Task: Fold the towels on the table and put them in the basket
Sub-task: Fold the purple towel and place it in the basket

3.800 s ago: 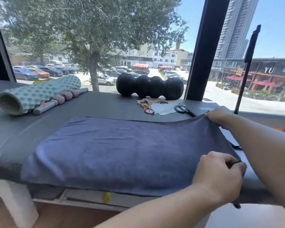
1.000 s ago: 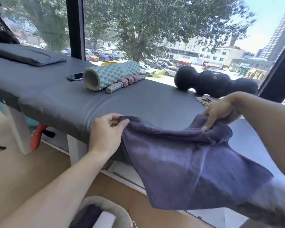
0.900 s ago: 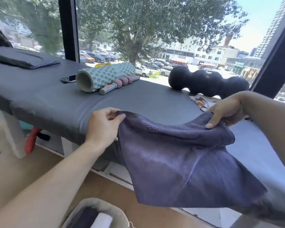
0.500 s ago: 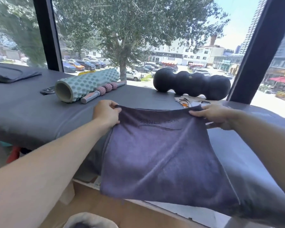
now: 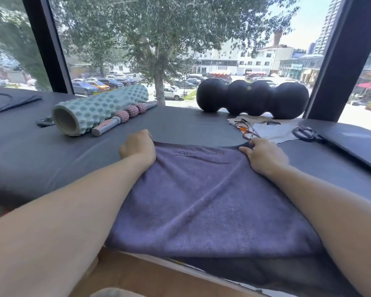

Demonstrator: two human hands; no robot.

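Purple-grey terry cloth makes up the towel (image 5: 206, 202), which lies doubled over on the dark padded table (image 5: 41, 159), its far edge drawn nearly straight between the two hands and its near edge hanging a little over the table's front. Its nap is short and soft, shallow diagonal creases run across the top layer, and a line of tone-on-tone lettering sits just below the far edge, too faint to read. The left hand (image 5: 138, 147) grips the far left corner with curled fingers; the right hand (image 5: 263, 156) holds the far right corner, fingers bent over the cloth. Beyond the towel lie a mint-green knobbed foam roller (image 5: 99, 110), a massage stick with pink balls (image 5: 124, 116) just beside it, and a black lobed roller (image 5: 253, 98) by the window.
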